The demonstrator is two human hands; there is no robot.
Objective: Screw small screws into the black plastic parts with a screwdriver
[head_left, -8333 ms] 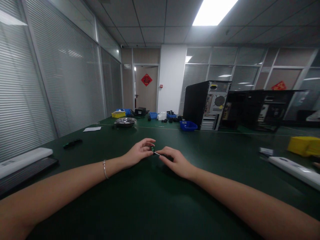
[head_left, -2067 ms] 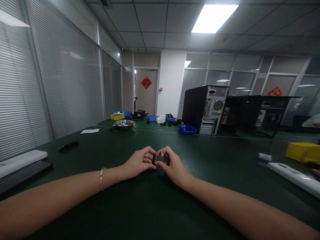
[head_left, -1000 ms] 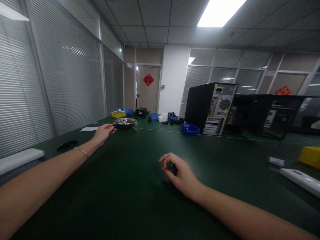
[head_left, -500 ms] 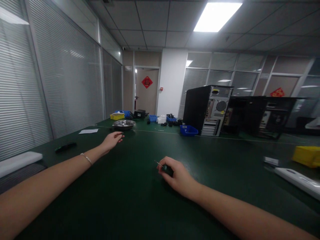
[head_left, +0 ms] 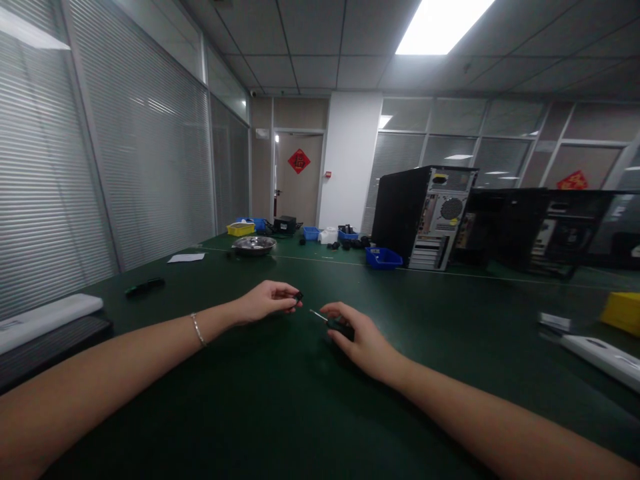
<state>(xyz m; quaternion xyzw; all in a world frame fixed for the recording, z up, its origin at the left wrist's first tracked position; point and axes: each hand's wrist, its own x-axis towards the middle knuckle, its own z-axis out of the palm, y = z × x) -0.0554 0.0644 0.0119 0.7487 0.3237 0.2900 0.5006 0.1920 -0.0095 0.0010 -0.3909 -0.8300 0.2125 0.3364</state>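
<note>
Both forearms lie out over the dark green table (head_left: 280, 413). Left hand (head_left: 263, 301): fingertips pinched on a small dark part (head_left: 299, 296), too small to identify, held just above the mat. Right hand (head_left: 361, 337): fingers curled around the dark handle of a small screwdriver (head_left: 334, 323), thin metal tip pointing left toward the part, a small gap between the two. Thin bracelet (head_left: 197, 329) on the left wrist. Mat between the hands and the far clutter is open. Far left: a dark tool (head_left: 144, 287), a sheet of paper (head_left: 186, 257), a white bar (head_left: 47, 315) at the table edge. Beyond the hands: a metal dish (head_left: 253, 245), a yellow bin (head_left: 241, 229), blue bins (head_left: 383, 257). Far right: an upright computer tower (head_left: 424, 217) showing its rear panel, another yellow bin (head_left: 623, 311), a white device (head_left: 597, 353).
</note>
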